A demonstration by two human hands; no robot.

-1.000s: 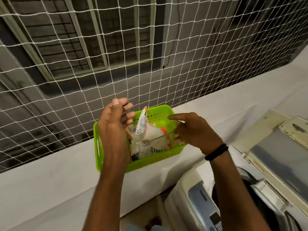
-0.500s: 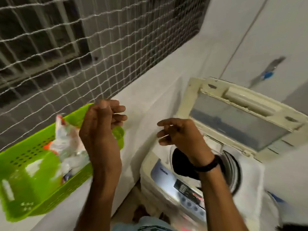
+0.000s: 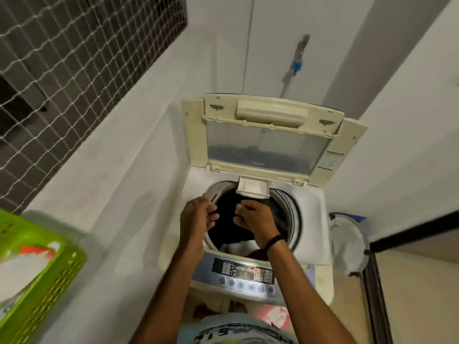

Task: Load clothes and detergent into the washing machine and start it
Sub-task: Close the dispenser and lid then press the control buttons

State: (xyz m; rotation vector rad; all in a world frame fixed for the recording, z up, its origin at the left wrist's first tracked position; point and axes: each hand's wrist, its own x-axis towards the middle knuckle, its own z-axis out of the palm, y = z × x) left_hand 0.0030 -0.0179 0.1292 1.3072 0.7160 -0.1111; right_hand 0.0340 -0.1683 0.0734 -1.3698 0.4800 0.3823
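Observation:
The top-loading washing machine (image 3: 311, 219) stands with its lid (image 3: 268, 145) raised. Dark clothes (image 3: 227, 232) fill the drum, with a white piece (image 3: 234, 247) at the front. My left hand (image 3: 196, 219) and my right hand (image 3: 257, 223) hover close together over the drum opening. Their fingertips are bunched and face each other. Whether anything small is pinched between them is hidden. A small drawer (image 3: 253, 187) juts out at the drum's back rim. White and orange detergent packets (image 3: 24, 259) lie in a green basket (image 3: 57, 281) at the far left.
The basket rests on a white ledge (image 3: 111, 182) under a window covered with netting (image 3: 62, 70). The control panel (image 3: 243, 271) with its buttons faces me. A grey cloth (image 3: 347, 244) hangs to the machine's right. A blue tap (image 3: 296, 65) sits on the back wall.
My view swung right from the basket to the machine. Both hands left the basket and moved over the open drum.

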